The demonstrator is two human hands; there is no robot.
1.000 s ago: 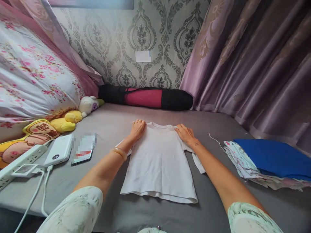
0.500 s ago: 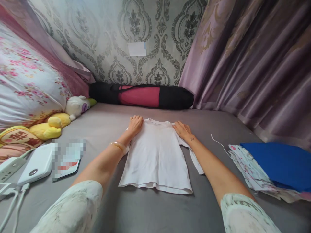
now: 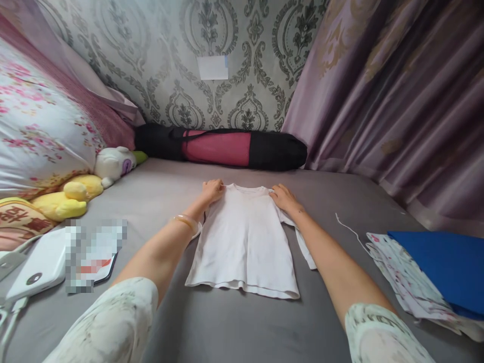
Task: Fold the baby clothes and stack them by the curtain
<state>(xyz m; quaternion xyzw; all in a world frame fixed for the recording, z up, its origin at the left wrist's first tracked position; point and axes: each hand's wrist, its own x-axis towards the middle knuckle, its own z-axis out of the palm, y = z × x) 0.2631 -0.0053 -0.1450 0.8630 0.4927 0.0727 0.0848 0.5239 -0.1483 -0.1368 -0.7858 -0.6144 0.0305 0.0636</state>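
A white long-sleeved shirt (image 3: pixel 244 242) lies spread on the grey bed sheet, its neckline away from me and its hem toward me. At the shirt's left shoulder corner, my left hand (image 3: pixel 213 191) has its fingers curled over the fabric. My right hand (image 3: pixel 284 198) grips the opposite shoulder, fingers bent and pressed together on the cloth. One sleeve hangs out beside my right forearm; the other is largely hidden behind my left forearm, which wears a pale bangle (image 3: pixel 185 220).
A black and red long bag (image 3: pixel 215 149) lies along the wall. At left are a floral pillow (image 3: pixel 41 121), plush toys (image 3: pixel 113 164), a white power bank (image 3: pixel 41 262) and a blurred-out phone (image 3: pixel 100 252). Folded floral cloth (image 3: pixel 401 277) and a blue cloth (image 3: pixel 442 267) lie at right.
The camera view has shifted slightly, so the side objects sit farther outward. Both hands stay at the shirt's shoulders, and the shirt lies nearly as before.
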